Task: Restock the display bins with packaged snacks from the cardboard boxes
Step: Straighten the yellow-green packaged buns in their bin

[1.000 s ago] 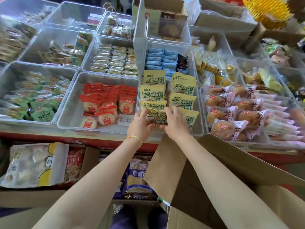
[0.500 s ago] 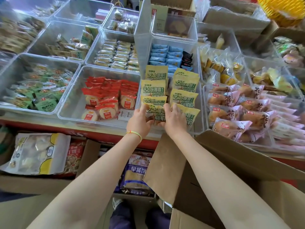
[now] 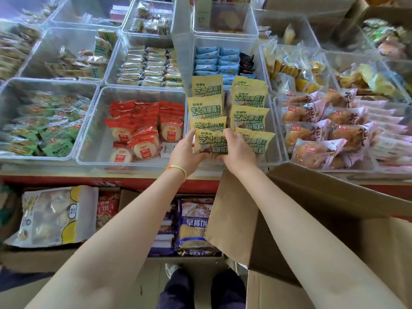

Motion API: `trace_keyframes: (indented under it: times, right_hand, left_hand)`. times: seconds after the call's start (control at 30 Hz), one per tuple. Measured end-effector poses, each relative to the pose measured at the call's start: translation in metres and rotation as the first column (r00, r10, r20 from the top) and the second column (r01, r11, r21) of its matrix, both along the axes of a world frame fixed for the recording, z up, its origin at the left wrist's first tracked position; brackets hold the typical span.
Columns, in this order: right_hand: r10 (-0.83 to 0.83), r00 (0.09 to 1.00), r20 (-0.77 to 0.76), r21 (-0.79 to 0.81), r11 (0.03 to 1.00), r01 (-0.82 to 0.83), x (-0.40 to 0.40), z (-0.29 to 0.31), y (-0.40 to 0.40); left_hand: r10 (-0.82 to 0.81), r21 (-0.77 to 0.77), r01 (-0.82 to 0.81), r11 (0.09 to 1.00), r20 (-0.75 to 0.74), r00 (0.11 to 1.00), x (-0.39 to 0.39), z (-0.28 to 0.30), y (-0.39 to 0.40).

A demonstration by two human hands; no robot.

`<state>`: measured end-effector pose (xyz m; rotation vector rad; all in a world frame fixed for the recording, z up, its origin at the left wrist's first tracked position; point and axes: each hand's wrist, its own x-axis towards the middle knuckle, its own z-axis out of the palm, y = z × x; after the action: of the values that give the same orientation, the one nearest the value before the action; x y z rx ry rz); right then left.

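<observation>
Yellow snack packet (image 3: 210, 143) is gripped by both hands, left hand (image 3: 186, 152) and right hand (image 3: 239, 150), seemingly over the front of a clear bin (image 3: 270, 128).

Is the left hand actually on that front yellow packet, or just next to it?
Touching. In the head view the left hand grips the left edge of the front yellow packet, thumb lying across its face.

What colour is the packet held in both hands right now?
Yellow with green lettering; the held packet shows clearly in the head view, the only one.
</observation>
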<state>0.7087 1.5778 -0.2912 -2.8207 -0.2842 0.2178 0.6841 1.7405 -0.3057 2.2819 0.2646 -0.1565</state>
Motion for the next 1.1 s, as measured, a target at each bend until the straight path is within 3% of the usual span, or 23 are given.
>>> trace_keyframes:
  times: [0.13, 0.23, 0.37, 0.53, 0.7, 0.83, 0.9, 1.03, 1.1]
  right_hand:
    - [-0.022, 1.000, 0.013, -0.014, 1.000, 0.022, -0.009, -0.006, 0.006]
    - [0.011, 0.999, -0.051, 0.080, 0.997, -0.007, -0.008, 0.004, -0.002]
    - [-0.154, 0.983, -0.097, 0.216, 0.961, 0.172, 0.000, 0.023, -0.009]
    - [-0.273, 0.916, -0.293, 0.082, 0.948, 0.309, -0.007, 0.023, 0.004]
    - [-0.379, 0.900, -0.217, 0.109, 0.907, 0.408, -0.011, 0.023, 0.001]
    - [-0.414, 0.865, -0.283, -0.089, 0.910, 0.406, -0.005, 0.024, -0.018]
    - [-0.406, 0.882, -0.241, -0.142, 0.913, 0.381, 0.003, 0.031, -0.018]
    - [-0.330, 0.941, 0.069, -0.083, 0.939, 0.335, 0.026, 0.046, 0.011]
    - [-0.242, 0.967, 0.080, -0.002, 0.970, 0.243, 0.038, 0.048, 0.031]
  left_hand:
    - [-0.046, 0.051, 0.045, 0.998, 0.014, 0.999, 0.003, 0.000, 0.006]
    - [-0.073, 0.076, 0.068, 0.995, 0.062, 0.995, -0.002, 0.000, 0.008]
    - [-0.113, 0.087, 0.104, 0.991, 0.104, 0.988, -0.007, -0.002, 0.016]
    - [-0.165, 0.082, 0.156, 0.984, 0.127, 0.978, 0.002, 0.005, 0.018]
    - [-0.248, 0.174, 0.234, 0.957, 0.064, 0.967, 0.011, 0.008, 0.024]
    - [-0.337, 0.294, 0.322, 0.900, 0.001, 0.942, 0.016, 0.004, 0.031]
    - [-0.343, 0.286, 0.331, 0.899, -0.009, 0.939, 0.017, 0.001, 0.033]
    - [-0.362, 0.266, 0.348, 0.899, 0.004, 0.932, 0.018, 0.000, 0.033]
    - [-0.364, 0.263, 0.347, 0.900, 0.020, 0.931, 0.019, -0.002, 0.034]
